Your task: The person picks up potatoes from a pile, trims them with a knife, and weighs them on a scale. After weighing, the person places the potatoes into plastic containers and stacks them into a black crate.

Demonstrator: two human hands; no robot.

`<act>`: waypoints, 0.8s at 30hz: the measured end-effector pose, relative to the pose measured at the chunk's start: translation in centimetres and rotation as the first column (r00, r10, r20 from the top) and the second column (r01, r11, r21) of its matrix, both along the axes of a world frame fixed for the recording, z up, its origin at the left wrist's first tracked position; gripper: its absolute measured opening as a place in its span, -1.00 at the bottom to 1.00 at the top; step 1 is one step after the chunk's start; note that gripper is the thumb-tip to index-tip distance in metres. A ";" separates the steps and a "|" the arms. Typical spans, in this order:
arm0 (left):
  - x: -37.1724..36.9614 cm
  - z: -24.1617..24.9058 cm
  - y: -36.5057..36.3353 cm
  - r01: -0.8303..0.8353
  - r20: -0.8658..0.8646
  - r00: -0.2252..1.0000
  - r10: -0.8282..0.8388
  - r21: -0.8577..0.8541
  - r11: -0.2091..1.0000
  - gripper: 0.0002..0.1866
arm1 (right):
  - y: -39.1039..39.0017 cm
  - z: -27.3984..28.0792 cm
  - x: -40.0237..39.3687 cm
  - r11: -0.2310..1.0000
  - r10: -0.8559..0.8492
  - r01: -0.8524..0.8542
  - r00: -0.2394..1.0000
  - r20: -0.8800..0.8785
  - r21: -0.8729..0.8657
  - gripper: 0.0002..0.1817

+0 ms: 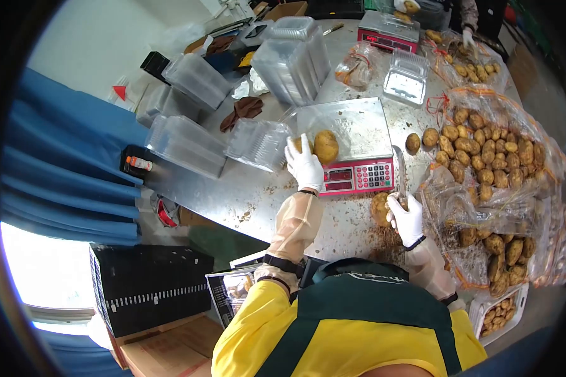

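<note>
My left hand [306, 169], in a white glove, has its fingers around a potato [299, 144], partly hidden behind them. Beside it a larger potato [326, 147] lies at the left side of the scale [357, 176], which has a metal plate and a red keypad front. Clear plastic around these potatoes looks like an open container. In my gloved right hand [406, 218] is a knife [399, 166], its blade pointing away from me along the scale's right side. Another potato [379, 209] rests on the table just left of that hand.
Stacks of clear containers [289, 66] stand at the back left. Bags of potatoes [484, 151] spread over the right side, with two loose potatoes near the scale. A second scale [388, 32] and another person's gloved hand [468, 39] are at the far side. Soil litters the table [233, 210].
</note>
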State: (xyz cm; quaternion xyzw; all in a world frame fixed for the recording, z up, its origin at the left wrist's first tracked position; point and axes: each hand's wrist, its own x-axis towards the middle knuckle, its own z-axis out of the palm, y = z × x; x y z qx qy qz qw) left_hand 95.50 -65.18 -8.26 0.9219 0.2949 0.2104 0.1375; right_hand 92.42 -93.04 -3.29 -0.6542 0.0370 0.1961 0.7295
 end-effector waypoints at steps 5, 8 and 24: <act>1.7 0.0 3.2 0.264 0.107 0.963 -0.246 -0.203 0.943 -0.29 | 1.0 0.7 1.7 0.999 -0.004 0.001 0.998 -0.067 -0.042 -0.91; 1.1 2.6 7.4 0.439 0.549 0.825 -0.137 -0.468 0.767 -0.46 | 1.1 -1.1 3.1 0.998 -0.026 0.026 1.000 0.002 0.052 -0.88; 0.8 3.4 9.9 0.441 0.483 0.875 0.040 -0.827 0.348 -0.44 | 9.3 -1.2 16.4 0.964 0.173 -0.186 0.981 -0.084 -0.192 -0.80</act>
